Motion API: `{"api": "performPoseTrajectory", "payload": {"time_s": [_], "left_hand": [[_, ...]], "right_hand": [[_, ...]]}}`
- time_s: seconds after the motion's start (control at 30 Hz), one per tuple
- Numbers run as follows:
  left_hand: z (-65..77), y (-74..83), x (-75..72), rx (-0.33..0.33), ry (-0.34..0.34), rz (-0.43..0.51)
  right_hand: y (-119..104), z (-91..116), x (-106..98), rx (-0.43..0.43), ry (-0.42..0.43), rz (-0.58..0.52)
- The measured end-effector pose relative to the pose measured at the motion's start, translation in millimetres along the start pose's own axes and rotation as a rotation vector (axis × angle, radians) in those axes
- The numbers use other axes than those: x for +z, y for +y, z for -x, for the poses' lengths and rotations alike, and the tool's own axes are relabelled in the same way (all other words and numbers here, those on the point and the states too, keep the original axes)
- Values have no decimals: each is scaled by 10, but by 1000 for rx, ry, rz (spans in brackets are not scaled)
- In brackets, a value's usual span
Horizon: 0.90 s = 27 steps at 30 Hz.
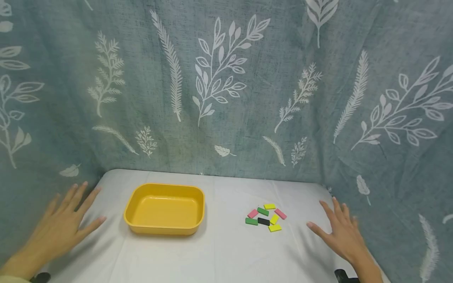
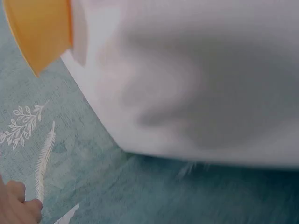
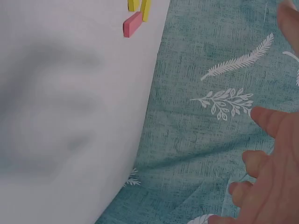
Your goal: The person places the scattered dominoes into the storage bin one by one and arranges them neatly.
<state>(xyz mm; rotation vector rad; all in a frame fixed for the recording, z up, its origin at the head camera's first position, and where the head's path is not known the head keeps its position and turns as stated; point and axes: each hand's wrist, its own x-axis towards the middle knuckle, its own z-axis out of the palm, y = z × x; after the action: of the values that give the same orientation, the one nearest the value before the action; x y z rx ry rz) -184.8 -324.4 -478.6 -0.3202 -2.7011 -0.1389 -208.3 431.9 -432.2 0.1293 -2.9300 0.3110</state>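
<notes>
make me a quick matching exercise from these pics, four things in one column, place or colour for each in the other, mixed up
Column 1
1. tray
2. black block
3. left hand
4. right hand

Column 2 (places as the head view shows them)
A. right of all the small blocks
B. yellow, with rounded corners
C. left of the tray
D. among green, pink and yellow blocks

Right pairs: 1-B, 2-D, 3-C, 4-A

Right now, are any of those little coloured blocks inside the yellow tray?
No, the coloured blocks all lie on the white tabletop, to the right of the yellow tray in the head view.
</notes>
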Motion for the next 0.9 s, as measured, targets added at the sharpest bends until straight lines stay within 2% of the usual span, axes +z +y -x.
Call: {"api": "performPoseTrajectory", "payload": {"time_s": [0.2,0.27,0.4,0.6,0.9], "left_hand": [[-54,52,-1,-36,18,273],[-78,81,-4,-56,9,371],[-113,145,11,-112,-21,495],[-128,187,92,-182,-66,615],[-155,244,259,-275,-186,781]], "right_hand": [[-81,11,69,57,-21,-42],[-102,13,113,57,0,-64],[-124,21,217,79,36,-90],[-177,33,359,168,3,-128],[-332,36,585,250,-49,-182]]}}
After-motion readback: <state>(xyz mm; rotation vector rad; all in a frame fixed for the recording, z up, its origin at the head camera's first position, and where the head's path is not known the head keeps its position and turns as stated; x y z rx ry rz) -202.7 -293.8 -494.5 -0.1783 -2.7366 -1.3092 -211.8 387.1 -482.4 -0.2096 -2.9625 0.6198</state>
